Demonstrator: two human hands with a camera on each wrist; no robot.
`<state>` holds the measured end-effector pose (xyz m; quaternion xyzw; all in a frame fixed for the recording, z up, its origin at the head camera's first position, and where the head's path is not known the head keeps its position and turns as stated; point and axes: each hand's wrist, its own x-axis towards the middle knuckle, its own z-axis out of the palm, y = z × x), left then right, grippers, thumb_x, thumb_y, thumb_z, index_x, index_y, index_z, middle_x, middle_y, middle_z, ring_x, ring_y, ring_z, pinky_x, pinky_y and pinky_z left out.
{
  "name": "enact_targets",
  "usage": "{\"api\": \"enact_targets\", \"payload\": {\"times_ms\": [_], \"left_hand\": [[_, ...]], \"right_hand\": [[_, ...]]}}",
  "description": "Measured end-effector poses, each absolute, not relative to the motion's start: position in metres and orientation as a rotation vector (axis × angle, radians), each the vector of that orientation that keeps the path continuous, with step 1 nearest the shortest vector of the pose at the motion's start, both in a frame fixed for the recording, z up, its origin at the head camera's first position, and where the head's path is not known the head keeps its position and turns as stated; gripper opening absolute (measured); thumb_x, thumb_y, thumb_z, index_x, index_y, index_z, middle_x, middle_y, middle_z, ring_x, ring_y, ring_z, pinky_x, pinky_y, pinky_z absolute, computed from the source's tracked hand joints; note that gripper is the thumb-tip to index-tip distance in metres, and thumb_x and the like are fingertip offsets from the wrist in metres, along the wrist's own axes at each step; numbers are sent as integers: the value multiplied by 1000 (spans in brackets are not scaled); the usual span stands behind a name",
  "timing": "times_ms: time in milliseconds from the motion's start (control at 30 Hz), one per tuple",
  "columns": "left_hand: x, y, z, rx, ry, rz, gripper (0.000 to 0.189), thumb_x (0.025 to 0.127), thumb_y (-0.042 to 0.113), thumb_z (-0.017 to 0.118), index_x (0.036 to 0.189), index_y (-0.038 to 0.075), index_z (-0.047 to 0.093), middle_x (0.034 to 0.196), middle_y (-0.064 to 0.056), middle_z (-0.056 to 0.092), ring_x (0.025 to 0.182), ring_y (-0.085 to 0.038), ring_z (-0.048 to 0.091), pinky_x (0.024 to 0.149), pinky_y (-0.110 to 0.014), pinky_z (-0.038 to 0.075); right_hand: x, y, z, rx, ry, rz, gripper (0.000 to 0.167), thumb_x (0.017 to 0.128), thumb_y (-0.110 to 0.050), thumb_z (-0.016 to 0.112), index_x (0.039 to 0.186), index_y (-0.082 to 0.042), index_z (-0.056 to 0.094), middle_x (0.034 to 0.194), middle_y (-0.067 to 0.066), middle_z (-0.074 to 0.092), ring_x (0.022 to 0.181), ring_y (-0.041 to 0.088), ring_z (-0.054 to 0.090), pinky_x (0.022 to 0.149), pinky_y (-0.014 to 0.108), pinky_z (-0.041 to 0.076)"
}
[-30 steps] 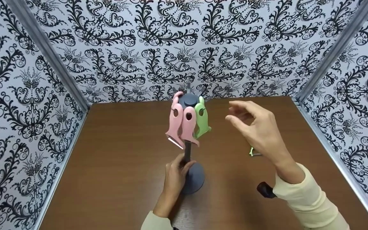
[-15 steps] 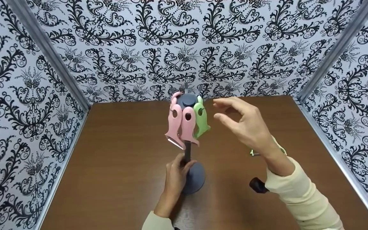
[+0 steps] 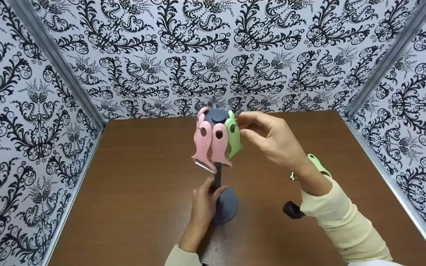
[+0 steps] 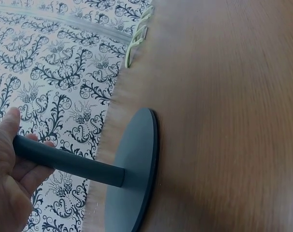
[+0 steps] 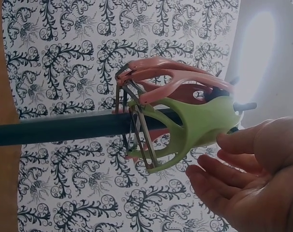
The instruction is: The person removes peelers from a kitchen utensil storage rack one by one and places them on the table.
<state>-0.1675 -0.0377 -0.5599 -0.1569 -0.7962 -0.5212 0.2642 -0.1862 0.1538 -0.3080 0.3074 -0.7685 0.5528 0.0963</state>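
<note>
Upright on the table stands a dark grey rack with hooks round its top; my left hand [image 3: 202,203] grips its pole [image 4: 74,162] above the round base [image 3: 227,207]. Pink peelers [image 3: 219,144] hang from hooks on the near and left sides. On the right side hang green peelers [image 3: 234,135], seen from the side in the right wrist view as a green peeler [image 5: 211,118] with a metal blade. My right hand [image 3: 272,138] is beside them, thumb and fingers parted. Its thumb tip overlaps the green handle's end; whether it touches, I cannot tell.
Another green peeler [image 3: 318,164] lies on the brown table [image 3: 142,192] at right, partly behind my right forearm. Below that wrist shows a black device [image 3: 293,210]. Patterned walls [image 3: 213,55] close off the back and both sides.
My right hand has moved left to the green peelers on the rack, uncovering more of the green peeler on the table. My left hand keeps its grip on the pole.
</note>
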Motion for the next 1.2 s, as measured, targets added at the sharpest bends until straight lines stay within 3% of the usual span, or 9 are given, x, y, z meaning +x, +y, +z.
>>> {"api": "enact_targets", "payload": {"times_ms": [533, 800, 1200], "left_hand": [[-167, -38, -560, -380, -2187, -1429, 20, 91, 27, 78, 95, 11, 67, 81, 5, 71, 69, -7, 65, 61, -26, 56], [-168, -38, -559, -428, -2168, -1438, 20, 90, 22, 78, 97, 6, 68, 80, 3, 73, 72, -8, 71, 59, -23, 56], [-167, -38, -559, -368, -2205, -1431, 19, 89, 19, 81, 102, 11, 72, 82, 4, 73, 71, -7, 67, 60, -25, 56]], "right_hand": [[-194, 152, -310, 1040, -2249, 1711, 36, 93, 14, 66, 128, 9, 62, 121, 18, 70, 109, 26, 69, 97, 38, 55], [-200, 151, -315, 1096, -2251, 1772, 39, 92, 13, 68, 130, 11, 60, 123, 20, 69, 112, 27, 69, 99, 40, 54], [-207, 149, -325, 1139, -2229, 1843, 41, 91, 9, 71, 130, 12, 59, 123, 20, 69, 109, 28, 69, 97, 41, 55]]}}
